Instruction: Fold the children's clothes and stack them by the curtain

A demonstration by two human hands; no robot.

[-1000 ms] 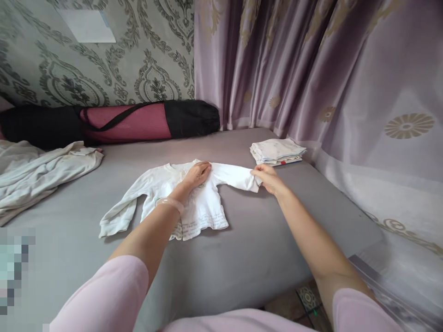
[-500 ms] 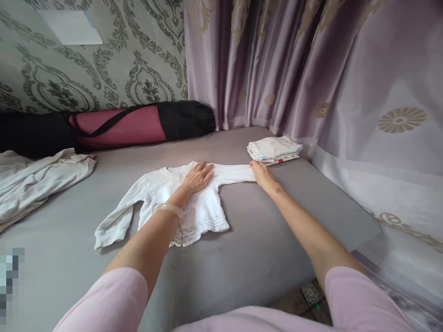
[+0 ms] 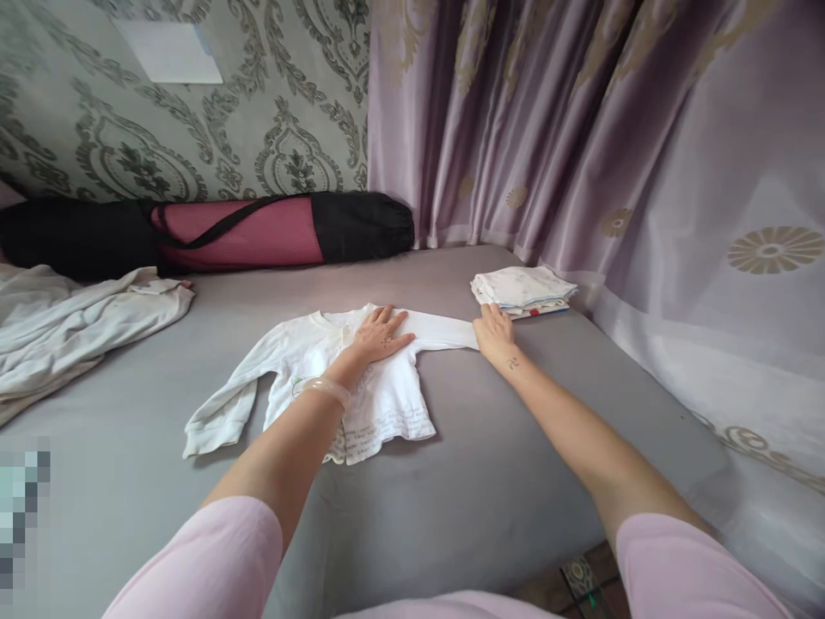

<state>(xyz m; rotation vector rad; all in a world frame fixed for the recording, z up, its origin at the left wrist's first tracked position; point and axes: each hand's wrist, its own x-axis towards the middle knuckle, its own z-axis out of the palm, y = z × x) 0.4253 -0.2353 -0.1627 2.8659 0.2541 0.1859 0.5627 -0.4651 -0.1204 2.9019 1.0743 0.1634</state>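
A small white long-sleeved shirt (image 3: 400, 413) lies spread on the grey bed sheet, with lines of small print along its hem. My left hand (image 3: 384, 334) rests flat on the shirt's upper chest near the right shoulder, fingers apart. My right hand (image 3: 495, 334) is closed around the cuff end of the sleeve on the right, which is stretched out straight. The other sleeve angles down to the left, untouched. Just beyond my right hand sits a stack of folded white clothes (image 3: 525, 288).
Crumpled pale clothes (image 3: 83, 331) lie at the left of the bed (image 3: 438, 533). A long black and pink bag (image 3: 251, 232) lies along the wall. Purple curtains (image 3: 444, 129) hang at the back and right. The bed's front edge drops away at lower right.
The view has shifted slightly, so things appear a little further right. My left hand stays on the shirt and my right hand keeps hold of the sleeve end.
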